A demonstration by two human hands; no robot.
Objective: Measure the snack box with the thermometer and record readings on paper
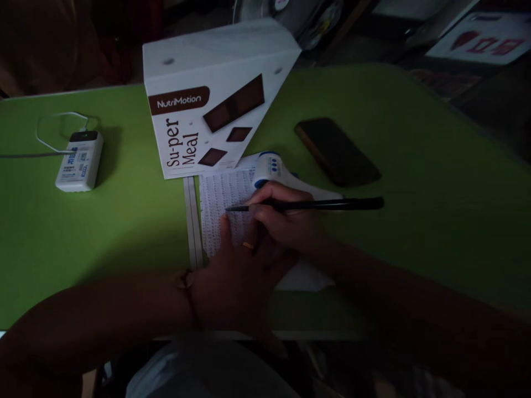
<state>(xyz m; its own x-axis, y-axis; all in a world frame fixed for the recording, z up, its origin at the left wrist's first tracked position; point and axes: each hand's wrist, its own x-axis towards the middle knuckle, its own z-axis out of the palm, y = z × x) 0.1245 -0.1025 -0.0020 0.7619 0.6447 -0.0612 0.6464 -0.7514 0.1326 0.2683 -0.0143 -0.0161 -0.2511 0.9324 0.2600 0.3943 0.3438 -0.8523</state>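
My right hand [286, 213] is closed around a black pen [344, 204], its tip resting on or just above a sheet of paper [213, 193] covered with rows of small handwriting. Spread across the lower part of that sheet lies my left hand [236, 271], a ring on one finger and a thin bracelet at the wrist. Its index fingertip is close to the pen tip. Just beyond my right hand, a white and blue device [271, 166] sits on the paper's upper right, partly hidden by the hand. A pale strip with dark lines [193, 221] runs along the paper's left side.
A white NutriMotion box [178, 83] stands at the paper's far edge. To the right lies a dark phone [338, 152]. A white power bank [81, 163] with a cable is on the left of the green table [136, 221]. Part of a fan [307, 22] shows behind.
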